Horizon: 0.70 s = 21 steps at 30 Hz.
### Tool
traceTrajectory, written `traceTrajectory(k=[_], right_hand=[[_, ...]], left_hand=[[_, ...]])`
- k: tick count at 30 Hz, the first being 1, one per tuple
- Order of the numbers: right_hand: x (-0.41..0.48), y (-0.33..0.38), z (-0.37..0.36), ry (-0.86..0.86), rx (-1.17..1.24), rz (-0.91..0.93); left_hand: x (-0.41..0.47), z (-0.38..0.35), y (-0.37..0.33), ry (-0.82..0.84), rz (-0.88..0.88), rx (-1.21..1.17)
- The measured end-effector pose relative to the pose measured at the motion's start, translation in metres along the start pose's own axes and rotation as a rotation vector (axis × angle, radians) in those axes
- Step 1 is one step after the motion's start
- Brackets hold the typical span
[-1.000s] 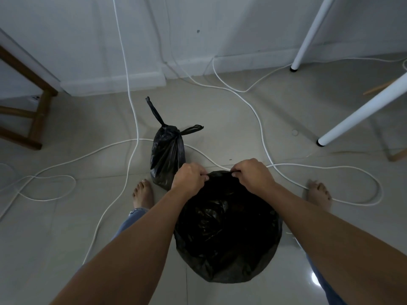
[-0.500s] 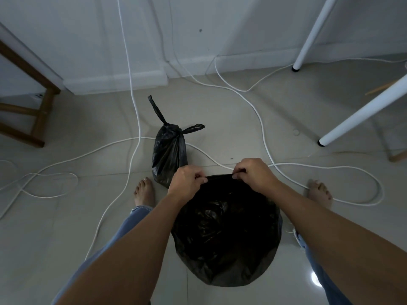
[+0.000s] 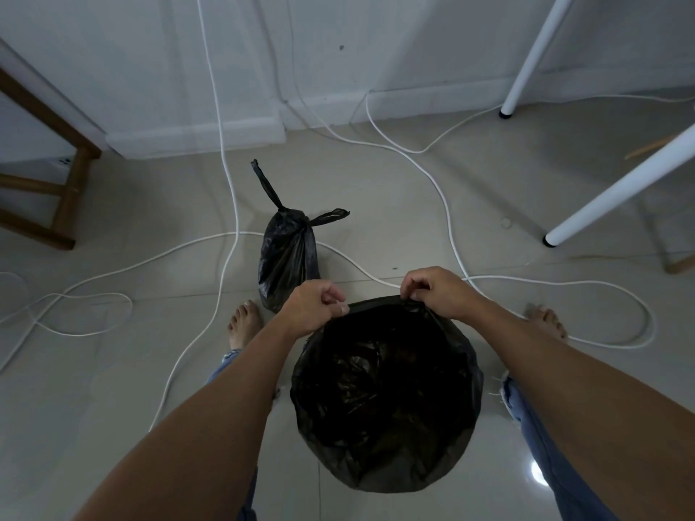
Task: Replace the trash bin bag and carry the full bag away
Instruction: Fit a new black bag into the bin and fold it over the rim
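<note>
- Here, both hands work at the far edge of the liner (image 3: 387, 400), a fresh black bag spread over the mouth of the trash bin. The bin itself is hidden under the film.
- The left hand (image 3: 314, 308) is curled, and its thumb and fingers seem to pinch the liner rim at the far-left side.
- The right hand (image 3: 438, 293) pinches the rim too, a little apart from the left one, and holds up a small fold of plastic.
- The full bag (image 3: 287, 257) stands on the floor (image 3: 113, 408) just behind the liner, near the left foot (image 3: 244, 325). Its two ears are knotted on top, and no hand touches it.
- I judge the liner to be very light, thin and soft. It crumples, it can slip off the bin edge, and a hard pull may tear it. It is better taken at the rim, with small pinches spaced around.
- The full bag looks small, so it is probably light. The knot or the upright ear is the natural place to take hold.
- Several white cables (image 3: 225, 182) cross the floor and one passes right by the full bag. A foot could catch on them during the carrying.
</note>
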State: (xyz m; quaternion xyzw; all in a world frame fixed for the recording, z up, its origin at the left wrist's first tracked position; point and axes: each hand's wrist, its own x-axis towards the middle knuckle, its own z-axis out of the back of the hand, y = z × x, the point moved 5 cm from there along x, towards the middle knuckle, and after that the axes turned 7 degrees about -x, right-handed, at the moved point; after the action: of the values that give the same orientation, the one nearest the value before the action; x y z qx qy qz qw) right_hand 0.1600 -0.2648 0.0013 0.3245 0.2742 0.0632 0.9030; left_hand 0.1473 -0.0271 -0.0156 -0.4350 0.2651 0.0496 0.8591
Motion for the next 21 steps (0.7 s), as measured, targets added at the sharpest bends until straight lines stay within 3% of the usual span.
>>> traceTrajectory(k=[6,14,21], right_hand=[[0.0,-0.004,-0.003,-0.002,-0.023,-0.051],[0.004,-0.007,-0.007,-0.018,0.006,-0.106],[0.005,-0.007,-0.01,-0.009,0.032,-0.157]], left_hand=[[-0.002,0.001,0.003,-0.054,0.0,0.068],[-0.007,-0.002,0.006,-0.056,-0.001,-0.24],[-0.007,-0.002,0.007,-0.037,0.027,-0.115]])
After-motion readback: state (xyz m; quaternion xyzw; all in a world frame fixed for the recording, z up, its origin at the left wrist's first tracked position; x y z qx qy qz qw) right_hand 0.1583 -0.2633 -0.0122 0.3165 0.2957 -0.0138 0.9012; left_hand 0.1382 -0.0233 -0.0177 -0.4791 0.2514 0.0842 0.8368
